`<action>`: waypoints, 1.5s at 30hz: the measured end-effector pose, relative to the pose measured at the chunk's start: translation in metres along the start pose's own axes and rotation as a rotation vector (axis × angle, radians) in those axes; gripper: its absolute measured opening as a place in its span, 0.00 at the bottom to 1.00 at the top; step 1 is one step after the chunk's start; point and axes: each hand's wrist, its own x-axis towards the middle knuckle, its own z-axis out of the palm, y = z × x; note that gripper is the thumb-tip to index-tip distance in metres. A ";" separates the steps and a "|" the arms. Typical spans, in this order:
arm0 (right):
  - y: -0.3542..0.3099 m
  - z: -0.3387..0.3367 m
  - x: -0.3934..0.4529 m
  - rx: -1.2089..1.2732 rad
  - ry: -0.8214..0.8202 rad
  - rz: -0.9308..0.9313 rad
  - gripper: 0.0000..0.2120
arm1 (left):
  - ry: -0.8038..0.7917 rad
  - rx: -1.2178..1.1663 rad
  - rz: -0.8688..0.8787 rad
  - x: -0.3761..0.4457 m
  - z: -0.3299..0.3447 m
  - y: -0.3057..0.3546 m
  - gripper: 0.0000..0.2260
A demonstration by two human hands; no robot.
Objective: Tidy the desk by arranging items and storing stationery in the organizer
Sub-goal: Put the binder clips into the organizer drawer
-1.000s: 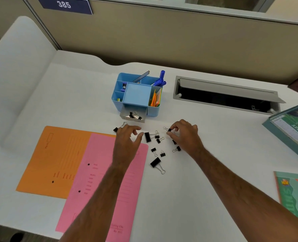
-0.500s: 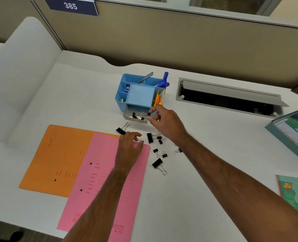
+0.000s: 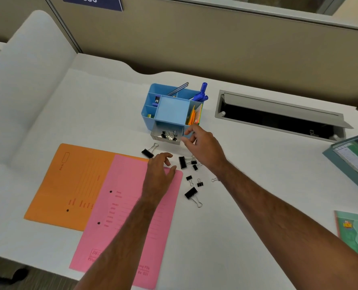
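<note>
Beige partition [image 3: 215, 45] (cubicle) — white desk [image 3: 102, 114]

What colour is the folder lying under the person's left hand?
Pink folder, overlapping an orange folder; the head view shows it best.

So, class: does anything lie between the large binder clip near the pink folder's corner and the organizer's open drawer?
Nothing visible. Bare desk separates the large binder clip from the open drawer. The left hand sits nearer, the right hand beside the drawer.
</note>
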 end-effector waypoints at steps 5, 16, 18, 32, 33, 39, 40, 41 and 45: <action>0.035 -0.002 -0.032 0.050 -0.053 0.109 0.05 | -0.016 0.013 0.018 0.000 0.004 -0.002 0.15; 0.066 0.009 -0.058 -0.179 -0.282 -0.007 0.11 | -0.036 0.023 0.032 -0.004 0.010 0.005 0.17; 0.066 0.009 -0.059 -0.224 -0.289 -0.062 0.12 | -0.036 0.022 0.034 -0.005 0.010 0.006 0.17; 0.066 0.009 -0.056 -0.360 -0.297 -0.120 0.10 | -0.070 0.039 0.057 -0.006 0.012 0.008 0.16; 0.066 0.008 -0.057 -0.344 -0.281 -0.111 0.10 | -0.066 0.042 0.065 -0.006 0.011 0.007 0.15; 0.042 -0.005 -0.046 -0.141 -0.146 -0.078 0.08 | -0.068 0.055 0.071 -0.008 0.011 0.005 0.13; 0.036 -0.007 -0.040 -0.122 -0.122 -0.097 0.07 | -0.070 0.051 0.069 -0.008 0.011 0.004 0.13; 0.029 -0.010 -0.034 -0.109 -0.097 -0.119 0.07 | -0.070 0.048 0.067 -0.009 0.011 0.005 0.13; 0.006 -0.011 -0.007 -0.123 -0.012 -0.230 0.10 | -0.052 0.039 0.076 -0.010 0.009 0.004 0.12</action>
